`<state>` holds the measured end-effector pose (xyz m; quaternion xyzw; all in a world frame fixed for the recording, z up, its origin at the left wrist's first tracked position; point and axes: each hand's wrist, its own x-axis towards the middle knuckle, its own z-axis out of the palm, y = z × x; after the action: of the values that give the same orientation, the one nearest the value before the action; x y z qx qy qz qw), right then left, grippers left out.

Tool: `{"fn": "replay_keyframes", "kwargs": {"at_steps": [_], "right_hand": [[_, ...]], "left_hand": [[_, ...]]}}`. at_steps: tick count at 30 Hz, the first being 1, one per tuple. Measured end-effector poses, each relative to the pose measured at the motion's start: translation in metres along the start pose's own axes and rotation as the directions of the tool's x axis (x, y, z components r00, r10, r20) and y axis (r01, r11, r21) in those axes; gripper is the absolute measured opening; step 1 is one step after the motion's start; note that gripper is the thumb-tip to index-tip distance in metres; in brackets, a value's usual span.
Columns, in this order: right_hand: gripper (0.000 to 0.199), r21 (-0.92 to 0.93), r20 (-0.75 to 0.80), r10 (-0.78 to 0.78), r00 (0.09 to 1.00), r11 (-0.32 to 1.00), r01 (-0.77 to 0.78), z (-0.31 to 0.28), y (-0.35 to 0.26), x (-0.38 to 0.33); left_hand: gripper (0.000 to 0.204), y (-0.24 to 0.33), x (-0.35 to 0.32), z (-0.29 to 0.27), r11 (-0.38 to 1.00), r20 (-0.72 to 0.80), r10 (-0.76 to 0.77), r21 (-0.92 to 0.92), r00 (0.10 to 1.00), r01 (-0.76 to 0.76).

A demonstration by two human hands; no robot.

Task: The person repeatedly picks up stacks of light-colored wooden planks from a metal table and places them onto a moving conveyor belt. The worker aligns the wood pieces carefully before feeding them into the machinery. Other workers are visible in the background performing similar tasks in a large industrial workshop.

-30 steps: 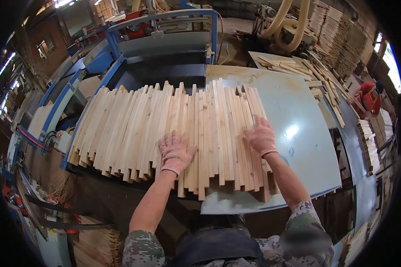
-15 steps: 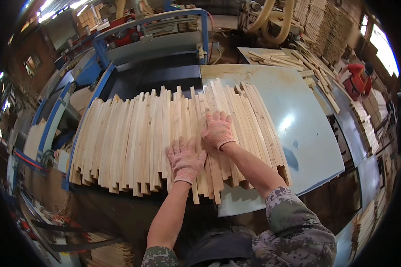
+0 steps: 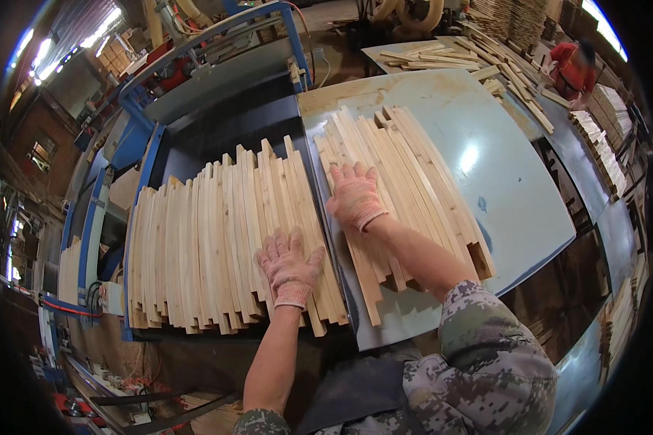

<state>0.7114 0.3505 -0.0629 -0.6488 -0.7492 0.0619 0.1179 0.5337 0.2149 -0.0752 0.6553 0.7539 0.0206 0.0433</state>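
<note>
Two groups of pale wood strips lie side by side under my gloved hands. Flat on the larger left group of strips [image 3: 196, 254] rests my left hand [image 3: 290, 267], its fingers spread near that group's right side. This group sits on a dark belt surface [image 3: 225, 123]. My right hand [image 3: 355, 194], also flat with fingers apart, presses on the left part of the smaller group of strips [image 3: 413, 188], which lies on a pale smooth table [image 3: 515, 196]. A narrow gap separates the two groups. The strips' near ends are uneven.
A blue metal frame [image 3: 210, 47] spans the far side of the belt. Loose wood strips [image 3: 442, 58] lie in a heap on a table at the back right. Beyond them a person in red [image 3: 572, 71] stands by stacked strips [image 3: 595, 145].
The strips, one continuous row before, have parted into two groups. My right hand has slid some of them right onto the pale table; my left hand stays on the others.
</note>
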Motion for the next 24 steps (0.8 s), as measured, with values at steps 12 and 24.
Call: {"fn": "replay_keyframes", "kwargs": {"at_steps": [12,24], "right_hand": [[0.074,0.021,-0.058,-0.04,0.998,0.999,0.042,-0.003,0.002,0.001],[0.08,0.444,0.323,0.04,0.946,0.876,-0.189,-0.03,-0.111,-0.059]], "left_hand": [[0.087,-0.008,0.005,0.006,0.999,0.036,0.03,-0.03,0.999,-0.029],[0.097,-0.299,-0.043,-0.006,0.979,-0.467,-0.148,-0.195,0.872,0.061]]}}
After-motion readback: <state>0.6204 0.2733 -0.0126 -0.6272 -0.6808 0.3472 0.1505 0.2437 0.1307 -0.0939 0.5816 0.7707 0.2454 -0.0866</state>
